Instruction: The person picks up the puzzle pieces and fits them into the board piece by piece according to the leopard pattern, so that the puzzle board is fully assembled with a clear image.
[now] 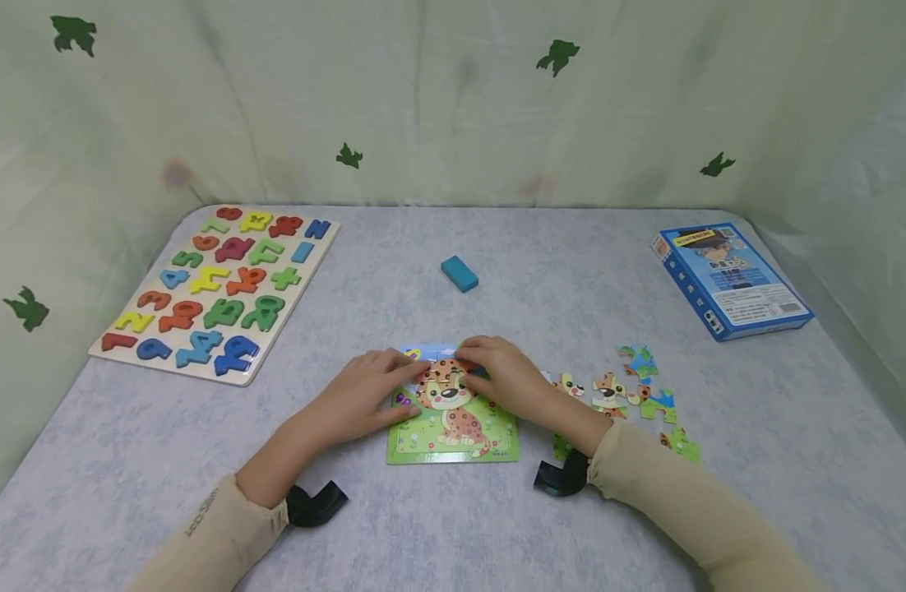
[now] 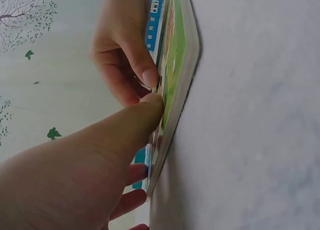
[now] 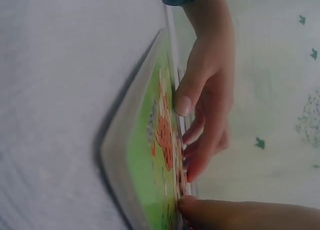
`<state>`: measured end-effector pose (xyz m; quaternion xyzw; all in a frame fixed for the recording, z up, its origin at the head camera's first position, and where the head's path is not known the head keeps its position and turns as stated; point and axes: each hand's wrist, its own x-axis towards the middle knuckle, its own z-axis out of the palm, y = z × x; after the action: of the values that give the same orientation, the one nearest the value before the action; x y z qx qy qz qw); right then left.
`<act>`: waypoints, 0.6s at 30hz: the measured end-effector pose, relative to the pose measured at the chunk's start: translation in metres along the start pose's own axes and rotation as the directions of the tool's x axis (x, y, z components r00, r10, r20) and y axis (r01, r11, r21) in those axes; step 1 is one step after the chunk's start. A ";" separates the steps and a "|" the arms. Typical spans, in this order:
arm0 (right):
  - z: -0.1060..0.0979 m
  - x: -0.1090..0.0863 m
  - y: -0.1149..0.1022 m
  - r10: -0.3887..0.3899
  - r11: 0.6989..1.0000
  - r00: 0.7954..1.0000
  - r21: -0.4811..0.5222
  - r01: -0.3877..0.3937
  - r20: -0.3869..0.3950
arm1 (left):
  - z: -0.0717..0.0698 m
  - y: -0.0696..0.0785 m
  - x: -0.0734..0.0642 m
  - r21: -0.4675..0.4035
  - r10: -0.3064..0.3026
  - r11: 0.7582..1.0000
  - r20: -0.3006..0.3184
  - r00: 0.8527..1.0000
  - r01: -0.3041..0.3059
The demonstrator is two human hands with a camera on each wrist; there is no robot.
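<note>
A leopard jigsaw board with a green border lies flat between both hands. The spotted leopard's head and body show on it, with seams across the top of the head. My left hand rests on the board's left side, its fingers extended and the index fingertip beside the leopard's head. From the upper right, my right hand reaches over the board with bent fingers, pinching a puzzle piece at the head; the hand hides most of that piece. In the left wrist view the left thumb touches the board close to the right thumb.
Several loose puzzle pieces lie right of the board, partly under the right forearm. A number board sits at the back left, a blue box at the back right. Behind the board is a small teal block. Curtains border the table.
</note>
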<state>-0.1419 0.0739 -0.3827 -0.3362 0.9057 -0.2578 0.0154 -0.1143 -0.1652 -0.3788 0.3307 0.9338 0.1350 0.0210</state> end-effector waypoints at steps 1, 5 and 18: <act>0.000 0.001 0.000 0.000 1.000 1.000 -0.007 0.000 0.004 | 0.000 0.001 0.001 0.009 0.005 1.000 -0.002 1.000 -0.005; 0.000 0.002 -0.001 0.002 1.000 1.000 -0.028 -0.002 0.000 | 0.001 0.000 0.002 0.037 0.008 0.999 -0.001 1.000 -0.008; -0.007 0.002 -0.002 0.043 0.999 0.995 -0.016 -0.042 0.086 | 0.005 -0.001 0.002 0.014 0.037 0.999 0.003 0.999 -0.037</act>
<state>-0.1437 0.0750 -0.3751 -0.3278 0.9129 -0.2363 0.0578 -0.1162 -0.1633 -0.3840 0.3484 0.9284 0.1285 0.0173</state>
